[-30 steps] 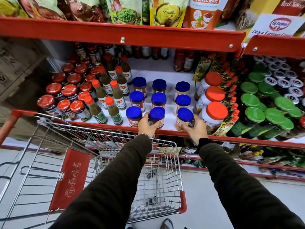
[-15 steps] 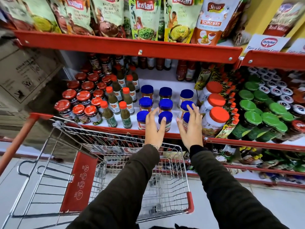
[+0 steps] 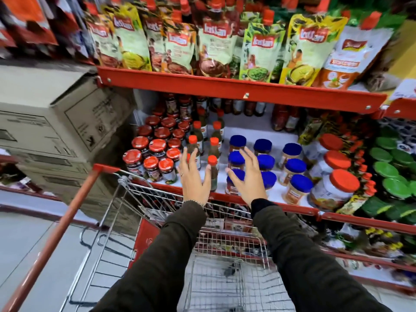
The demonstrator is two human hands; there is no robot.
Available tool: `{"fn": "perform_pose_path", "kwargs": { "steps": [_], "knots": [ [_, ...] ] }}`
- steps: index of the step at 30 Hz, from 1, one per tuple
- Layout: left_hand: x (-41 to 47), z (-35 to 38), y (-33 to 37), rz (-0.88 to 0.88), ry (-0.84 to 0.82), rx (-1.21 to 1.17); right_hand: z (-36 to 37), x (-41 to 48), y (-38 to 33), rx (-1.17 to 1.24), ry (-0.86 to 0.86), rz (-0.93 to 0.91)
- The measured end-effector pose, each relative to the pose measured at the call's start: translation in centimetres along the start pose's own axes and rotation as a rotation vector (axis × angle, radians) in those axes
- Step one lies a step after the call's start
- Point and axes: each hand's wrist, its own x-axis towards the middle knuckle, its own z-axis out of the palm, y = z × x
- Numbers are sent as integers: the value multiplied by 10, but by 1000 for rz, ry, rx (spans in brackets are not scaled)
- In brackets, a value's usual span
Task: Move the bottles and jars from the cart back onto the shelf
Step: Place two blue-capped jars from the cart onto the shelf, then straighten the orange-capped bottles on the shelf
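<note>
1. Left hand (image 3: 195, 176): open, fingers spread, empty, raised over the front edge of the shelf (image 3: 292, 207) before the orange-capped bottles (image 3: 212, 170). Ring on one finger, bracelet at wrist.
2. Right hand (image 3: 248, 176): open, fingers spread, empty, raised over the front blue-lidded jars (image 3: 292, 167). Contact with a lid not determinable.
3. Hands apart, neither gripping anything.
4. Blue-lidded jars: upright in three columns on the white shelf floor, behind the red lip. Red-lidded jars (image 3: 155, 152) packed at left, orange-capped bottles between the two groups.
5. Cart (image 3: 227, 248): wire basket directly below the arms, red handle (image 3: 58, 228) at left. No bottle or jar discernible inside; basket floor blurred, only a dark scrap visible. Task judged near complete or complete.
6. Handling, judged: jars rigid, moderately heavy; material not determinable, so treated as breakable. Smooth walls likely slippery. Best hold around the body below the lid, or over the lid from above. Slim bottles top-heavy, prone to toppling when nudged; hold at the mid-body.
7. Writing: pouches (image 3: 261, 50) on the upper shelf bear a red brand panel, blurred, not reliably legible. Jar labels and cardboard boxes (image 3: 56, 122) at left illegible.
</note>
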Motion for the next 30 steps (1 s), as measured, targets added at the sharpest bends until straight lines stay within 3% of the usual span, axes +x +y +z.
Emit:
{"fn": "perform_pose_path", "kwargs": {
  "steps": [5,8,14,25,30],
  "knots": [
    [25,-19,-32,-162,-78,-115,38,18,-20,126,-57,149],
    [43,-23,-51,-244,-194,-120,54,30,-27,38,-24,212],
    [65,-27,-74,-203,-276,-132,72,42,-28,-44,-17,239],
    [73,-23,-81,-263,-176,-84,66,40,-25,169,-191,228],
    [72,-27,-80,-190,-224,-72,68,38,-27,102,-142,264]
  ]
}}
